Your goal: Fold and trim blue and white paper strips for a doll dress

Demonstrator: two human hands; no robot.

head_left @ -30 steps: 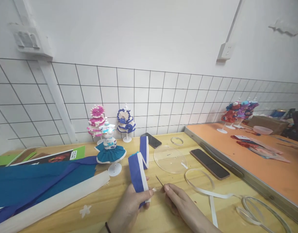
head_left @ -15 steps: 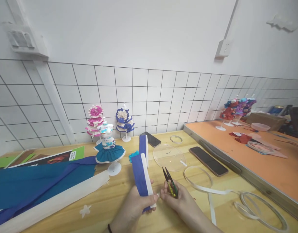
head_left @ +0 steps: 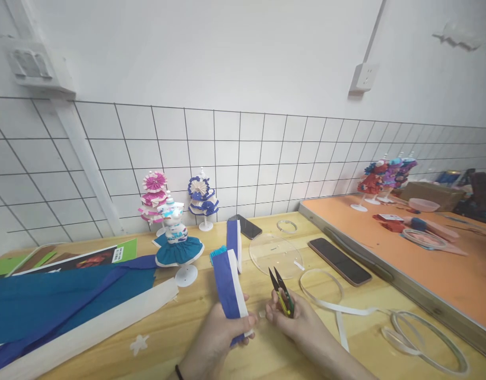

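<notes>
Pinched between the thumb and fingers of my left hand [head_left: 223,327] is a blue paper strip with a white edge [head_left: 228,287], held upright above the wooden table. My right hand [head_left: 290,316] grips a pair of thread snips [head_left: 281,293], blades pointing up and apart. A tiny pale scrap [head_left: 262,314] shows between the two hands. Just behind the held strip lies a second blue-and-white strip [head_left: 234,240], with a bright blue fringed piece [head_left: 218,254] beside it. A small dress-form figure with a teal skirt [head_left: 179,252] stands to the left.
Teal crepe paper [head_left: 68,295] and a white roll [head_left: 96,316] cover the left side. Phones [head_left: 340,261], a clear disc [head_left: 274,256] and white double-sided tape [head_left: 326,305] lie on the right. An orange board [head_left: 425,264] with a raised edge borders the table.
My right hand has shifted slightly right, away from the strip, with the snips. My left hand and its strip have barely moved, the strip's top tilting a little left.
</notes>
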